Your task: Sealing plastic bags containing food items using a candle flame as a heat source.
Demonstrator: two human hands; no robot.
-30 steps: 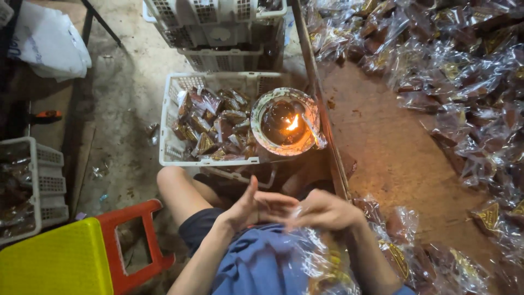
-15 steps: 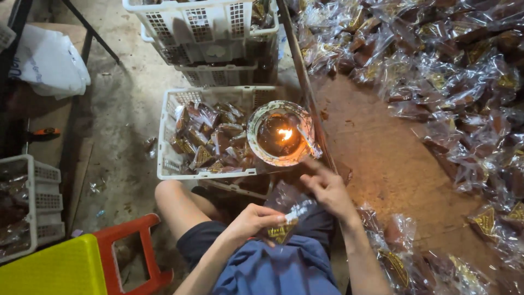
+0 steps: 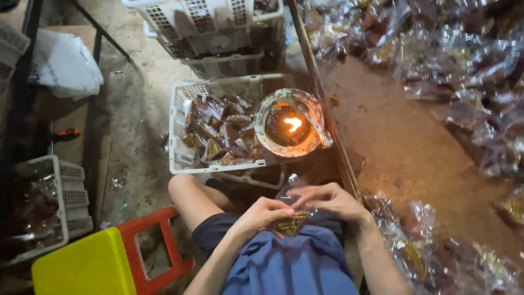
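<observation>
Both hands meet over the lap, holding one packet between them. The left hand comes in from the lower left, forearm rising from the bottom edge, wrist bent slightly, fingers curled and closed on the packet's left side, knuckles up. The right hand comes in from the lower right, its forearm running up along the table's edge; its fingers curl over the packet's top and right side, thumb side toward the left hand. The fingertips of the two hands touch or nearly touch; which, I cannot tell. The packet is a clear wrapper with a dark triangular piece inside, its point hanging down below the hands, against the blue cloth of the lap.

Just ahead of the hands sits a white crate filled with wrapped brown pieces, and touching its right end a round bowl with a small flame burning inside. Farther ahead are more white crates, stacked. To the right of the right hand lies a brown table, with heaps of wrapped packets along its far side and more packets just beside the right forearm. Left of the left arm stands a yellow and red stool, and beyond it another crate.
</observation>
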